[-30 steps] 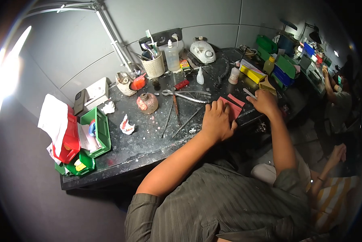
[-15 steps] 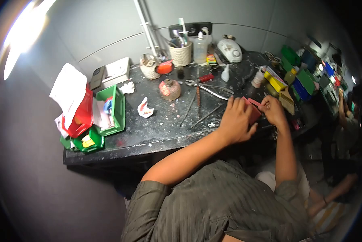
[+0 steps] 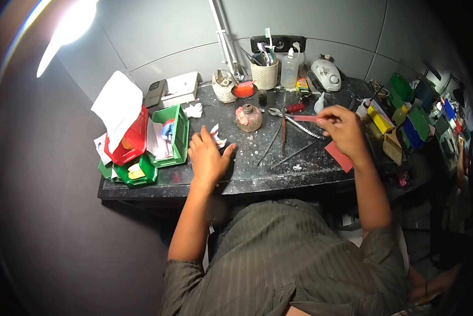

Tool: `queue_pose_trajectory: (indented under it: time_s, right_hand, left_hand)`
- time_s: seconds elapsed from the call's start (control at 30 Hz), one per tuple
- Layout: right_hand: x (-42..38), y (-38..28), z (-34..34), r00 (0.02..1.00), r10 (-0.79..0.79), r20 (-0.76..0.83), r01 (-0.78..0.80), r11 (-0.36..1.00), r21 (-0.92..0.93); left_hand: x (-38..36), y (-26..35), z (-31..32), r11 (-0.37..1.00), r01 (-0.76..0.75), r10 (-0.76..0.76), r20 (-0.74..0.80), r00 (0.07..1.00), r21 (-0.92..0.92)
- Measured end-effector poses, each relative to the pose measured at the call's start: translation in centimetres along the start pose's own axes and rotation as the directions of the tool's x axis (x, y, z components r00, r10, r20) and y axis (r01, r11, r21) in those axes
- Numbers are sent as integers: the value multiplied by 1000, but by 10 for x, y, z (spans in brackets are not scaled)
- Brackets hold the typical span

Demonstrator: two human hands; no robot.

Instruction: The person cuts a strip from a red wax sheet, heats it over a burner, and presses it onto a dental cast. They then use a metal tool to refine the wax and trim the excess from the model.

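Note:
My right hand [image 3: 343, 131] pinches a narrow strip of pink wax [image 3: 305, 118], held out to the left over the metal pliers [image 3: 314, 134]. Beneath that wrist lies a sheet of the same pink wax [image 3: 340, 156] near the table's front edge. My left hand [image 3: 207, 159] reaches across the table, thumb apart from the outstretched fingers. Its fingertips are right beside a small white and pink dental piece [image 3: 219, 138], which they partly hide. Between the hands stands a glass spirit burner [image 3: 249, 119] with pink wax on its side. Thin tools [image 3: 284, 134] lie near the pliers.
Green bins [image 3: 180, 137] and a red bin [image 3: 132, 145] with papers stand at the left. Along the back are a phone [image 3: 155, 94], a woven cup [image 3: 264, 76] of brushes, a clear bottle [image 3: 289, 71] and a white device [image 3: 326, 73]. Bottles and boxes crowd the right.
My left hand has let go of the wax sheet and moved left to the dental piece. My right hand has carried a wax strip up and left; the sheet now lies on the table.

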State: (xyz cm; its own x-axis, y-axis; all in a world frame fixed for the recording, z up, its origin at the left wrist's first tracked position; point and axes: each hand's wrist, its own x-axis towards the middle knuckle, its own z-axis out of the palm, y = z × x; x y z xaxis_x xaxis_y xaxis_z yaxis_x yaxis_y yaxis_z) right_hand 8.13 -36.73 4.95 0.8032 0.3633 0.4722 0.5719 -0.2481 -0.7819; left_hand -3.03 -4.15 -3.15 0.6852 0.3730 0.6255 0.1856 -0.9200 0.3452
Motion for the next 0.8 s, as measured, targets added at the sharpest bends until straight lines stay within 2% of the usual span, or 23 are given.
queue_pose_trajectory:
  time_s: [0.03,0.07,0.1,0.13,0.2,0.27,0.37,0.4,0.47,0.53,0.6,0.63,0.67,0.73,0.8]
  right_hand:
    - [10,-2,12,1000,-22,0,22,999,33]
    - [20,-1,24,999,-47,4,47,999,-18]
    - [28,-7,35,992,-127,9,127,991,-52]
    - [36,-13,46,979,-205,15,205,975,-84]
    - [48,-17,66,956,-292,38,295,947,-130]
    - [59,-18,83,952,-304,33,306,947,-101]
    - [70,-11,101,919,-395,19,394,911,-122]
    - [72,-10,104,920,-392,21,392,912,-123]
    - [76,-8,109,886,-464,25,459,866,-199]
    - [78,-5,114,879,-475,36,472,856,-210]
    - [77,-4,118,872,-487,49,485,847,-218]
    - [77,-4,121,882,-469,40,467,860,-205]
    - [77,-4,123,891,-453,31,450,872,-191]
    - [79,-1,127,888,-460,29,457,871,-182]
    - [80,3,129,886,-464,21,460,870,-175]
  left_hand:
    - [8,-1,-8,999,4,-11,193,981,35]
    - [15,-3,-13,997,2,-29,380,924,71]
    - [18,-7,-11,993,-64,29,335,942,96]
    - [25,-10,-11,993,-63,27,331,943,98]
    - [41,-15,-11,993,-102,67,445,893,55]
    - [54,-22,-7,991,-131,112,407,907,18]
    - [69,-23,-6,988,68,1,437,899,-140]
    - [71,-25,-3,987,70,0,439,898,-142]
    - [72,-29,2,943,201,-77,415,907,-265]
    - [71,-27,4,926,242,-115,393,912,-291]
    - [69,-29,6,722,357,-137,383,914,-593]
    - [68,-28,6,665,358,-147,354,923,-656]
    - [67,-27,5,663,361,-152,354,923,-655]
    - [68,-23,-3,483,399,-145,378,914,-779]
    - [68,-23,-7,475,429,-148,411,900,-769]
